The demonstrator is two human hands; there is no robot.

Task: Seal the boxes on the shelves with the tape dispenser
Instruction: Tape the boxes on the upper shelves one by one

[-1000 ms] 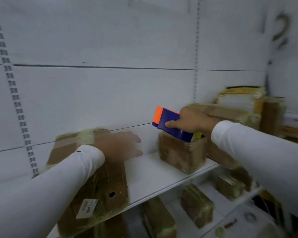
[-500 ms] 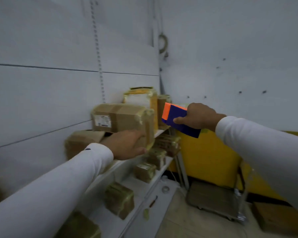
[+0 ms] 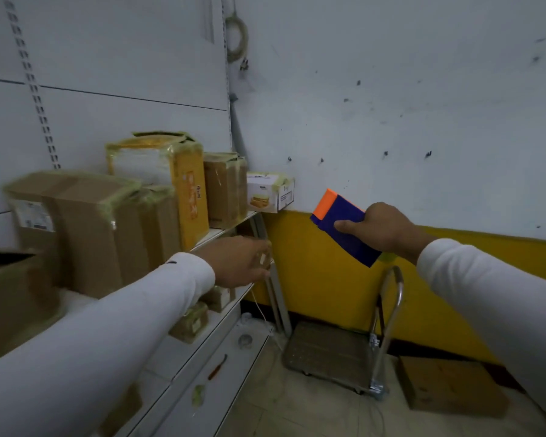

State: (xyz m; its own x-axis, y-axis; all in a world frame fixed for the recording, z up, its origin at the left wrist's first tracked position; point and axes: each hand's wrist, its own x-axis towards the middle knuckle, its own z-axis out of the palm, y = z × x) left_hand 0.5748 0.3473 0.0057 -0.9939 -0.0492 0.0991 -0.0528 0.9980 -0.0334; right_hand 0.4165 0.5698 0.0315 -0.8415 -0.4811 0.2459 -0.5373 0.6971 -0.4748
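Observation:
My right hand [image 3: 380, 230] grips the blue tape dispenser [image 3: 344, 230] with its orange end tilted up, held in the air to the right of the shelf end. My left hand [image 3: 238, 263] reaches out in front of the upper shelf's right edge; it is blurred and seems to touch a small taped box [image 3: 263, 258] there. On the upper shelf [image 3: 221, 230] stand a large brown box [image 3: 85, 228], a tall yellow-sided box [image 3: 171, 181], a narrow brown box [image 3: 226, 187] and a small white box [image 3: 270, 195], all wrapped in tape.
Lower shelves hold small taped boxes [image 3: 193, 323] and a tape roll [image 3: 245, 340]. A folding metal trolley [image 3: 344, 351] stands on the floor by the yellow-and-white wall [image 3: 328, 288], with a flat cardboard box [image 3: 448, 384] beside it. Another brown box [image 3: 10, 298] sits at far left.
My view has swung right along the shelves to their end by the wall. Both hands travelled right with it, the dispenser still held, and my left hand left the box it was on.

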